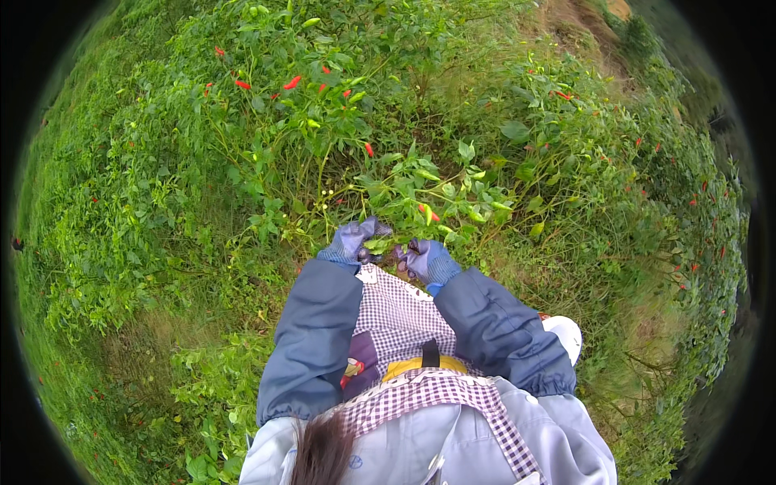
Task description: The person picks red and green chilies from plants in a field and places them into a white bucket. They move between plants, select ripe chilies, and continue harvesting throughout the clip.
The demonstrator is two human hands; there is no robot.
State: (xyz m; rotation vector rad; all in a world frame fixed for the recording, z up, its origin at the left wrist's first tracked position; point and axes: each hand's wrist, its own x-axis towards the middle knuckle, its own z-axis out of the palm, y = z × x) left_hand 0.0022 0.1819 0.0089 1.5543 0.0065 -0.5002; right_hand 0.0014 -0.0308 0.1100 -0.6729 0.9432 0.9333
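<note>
My left hand (353, 240), in a purple-blue glove, reaches in among the lower leaves of a chili pepper plant (394, 188). Close by on the right, my right hand (426, 259), gloved alike, has its fingers curled beside the same foliage. A green leaf (380, 245) shows between the two hands. Whether either hand grips anything is too small to tell. Just beyond the right hand hang a red chili (430, 212) and a green chili (476, 215). Below both hands spreads a checked apron (394, 303) over my front.
More chili bushes stand around, with ripe red chilies (291, 82) ahead on the left and others (562, 95) ahead on the right. A white rounded object (565, 339) sits by my right sleeve, partly hidden. Bare soil (591, 30) shows at the far upper right.
</note>
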